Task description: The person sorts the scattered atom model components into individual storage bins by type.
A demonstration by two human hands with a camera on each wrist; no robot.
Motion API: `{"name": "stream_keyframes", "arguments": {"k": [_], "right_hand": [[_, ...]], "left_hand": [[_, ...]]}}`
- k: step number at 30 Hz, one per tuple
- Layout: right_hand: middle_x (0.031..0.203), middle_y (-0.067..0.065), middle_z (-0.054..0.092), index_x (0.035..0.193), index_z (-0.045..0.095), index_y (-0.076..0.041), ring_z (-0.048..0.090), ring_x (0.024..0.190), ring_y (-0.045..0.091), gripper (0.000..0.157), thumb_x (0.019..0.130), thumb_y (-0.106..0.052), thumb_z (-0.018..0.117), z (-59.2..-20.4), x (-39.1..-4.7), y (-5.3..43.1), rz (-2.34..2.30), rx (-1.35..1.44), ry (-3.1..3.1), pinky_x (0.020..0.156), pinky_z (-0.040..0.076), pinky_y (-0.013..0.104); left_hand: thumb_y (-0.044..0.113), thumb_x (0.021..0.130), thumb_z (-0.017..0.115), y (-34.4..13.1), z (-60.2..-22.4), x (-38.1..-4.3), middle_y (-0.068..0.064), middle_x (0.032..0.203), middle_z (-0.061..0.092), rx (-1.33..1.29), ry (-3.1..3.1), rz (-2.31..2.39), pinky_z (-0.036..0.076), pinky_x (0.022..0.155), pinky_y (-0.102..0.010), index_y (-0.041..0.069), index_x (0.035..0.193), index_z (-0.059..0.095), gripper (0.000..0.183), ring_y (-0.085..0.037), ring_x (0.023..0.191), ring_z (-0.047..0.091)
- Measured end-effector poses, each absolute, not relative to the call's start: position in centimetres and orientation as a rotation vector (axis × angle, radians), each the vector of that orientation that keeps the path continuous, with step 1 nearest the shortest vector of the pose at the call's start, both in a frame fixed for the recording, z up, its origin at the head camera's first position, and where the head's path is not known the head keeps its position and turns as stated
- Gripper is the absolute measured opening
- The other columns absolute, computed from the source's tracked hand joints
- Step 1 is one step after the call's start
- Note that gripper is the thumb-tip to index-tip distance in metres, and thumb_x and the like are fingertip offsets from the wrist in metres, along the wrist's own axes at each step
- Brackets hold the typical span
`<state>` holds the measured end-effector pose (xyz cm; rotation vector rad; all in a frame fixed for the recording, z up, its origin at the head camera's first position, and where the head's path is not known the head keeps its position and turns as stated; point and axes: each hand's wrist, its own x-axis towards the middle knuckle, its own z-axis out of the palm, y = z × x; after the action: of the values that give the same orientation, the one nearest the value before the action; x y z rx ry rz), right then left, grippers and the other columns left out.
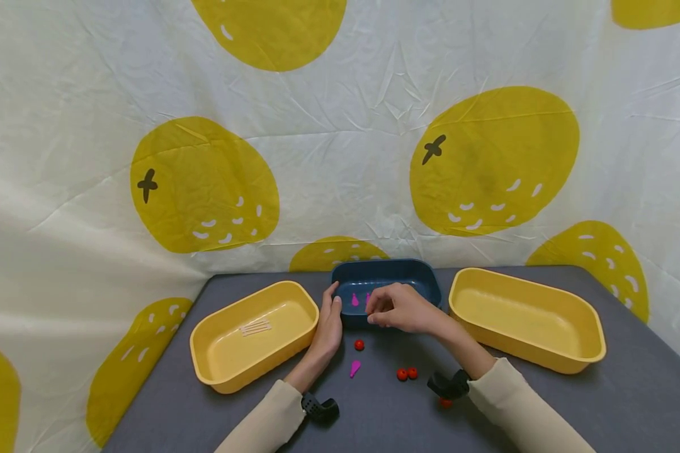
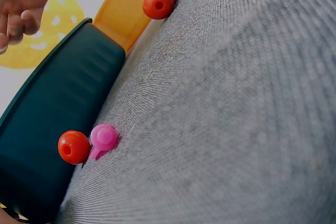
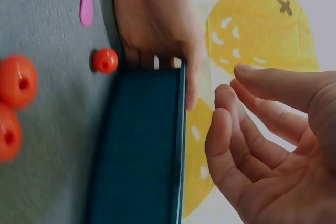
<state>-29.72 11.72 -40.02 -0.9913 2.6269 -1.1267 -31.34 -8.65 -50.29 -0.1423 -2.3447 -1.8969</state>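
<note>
A dark blue plastic bin stands at the back of the table, with pink pin-shaped pieces inside. My left hand rests against the bin's left end, its fingers extended along the wall. Over the front rim hovers my right hand; its fingers are loosely bent and nothing shows between thumb and fingertips. In front of the bin lie a red bead with a hole and another pink piece. Two more red beads sit side by side farther right.
At the left, a yellow bin holds several thin pale sticks. Another yellow bin stands close to the blue bin's right side. One red bead is partly hidden below the right wrist camera. A patterned curtain hangs behind the table.
</note>
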Motion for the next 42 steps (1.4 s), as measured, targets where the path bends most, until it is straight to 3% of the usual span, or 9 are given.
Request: {"name": "stream_keyframes", "arguments": {"k": [18,25,32,42], "right_hand": [[0.088,-0.003,0.077,0.1,0.079,-0.006,0.067,0.077,0.001,0.011,0.091,-0.012,0.077,-43.0,-28.2,8.9,-0.933,-1.135,2.465,0.072,0.055,0.02],[0.086,-0.005,0.077,0.101,0.08,-0.011,0.063,0.071,-0.001,0.014,0.09,-0.006,0.074,-44.1,-27.9,8.5,-0.846,-1.131,2.465,0.067,0.054,0.019],[0.073,-0.009,0.068,0.103,0.081,-0.014,0.052,0.061,-0.001,0.016,0.09,-0.007,0.075,-44.3,-27.3,7.9,-0.748,-1.148,2.526,0.058,0.045,0.019],[0.073,-0.013,0.066,0.097,0.082,-0.019,0.054,0.064,0.001,0.014,0.088,-0.009,0.078,-44.2,-27.0,7.8,-0.611,-1.108,2.622,0.059,0.047,0.021]], "left_hand": [[0.04,0.113,0.029,-8.8,-50.1,-31.5,-0.008,0.171,0.028,-0.121,-2.34,-1.869,0.018,0.126,-0.063,0.023,0.162,0.031,0.051,-0.034,0.157,0.027],[0.039,0.114,0.03,-8.7,-49.9,-31.4,-0.006,0.171,0.026,-0.134,-2.342,-1.899,0.017,0.127,-0.061,0.022,0.163,0.029,0.052,-0.031,0.158,0.026],[0.039,0.113,0.03,-8.7,-49.9,-31.3,-0.006,0.171,0.026,-0.121,-2.342,-1.9,0.017,0.127,-0.062,0.022,0.163,0.029,0.052,-0.031,0.158,0.026],[0.039,0.114,0.03,-8.7,-50.1,-31.4,-0.007,0.171,0.028,-0.132,-2.338,-1.888,0.019,0.127,-0.061,0.021,0.162,0.03,0.052,-0.032,0.158,0.027]]}}
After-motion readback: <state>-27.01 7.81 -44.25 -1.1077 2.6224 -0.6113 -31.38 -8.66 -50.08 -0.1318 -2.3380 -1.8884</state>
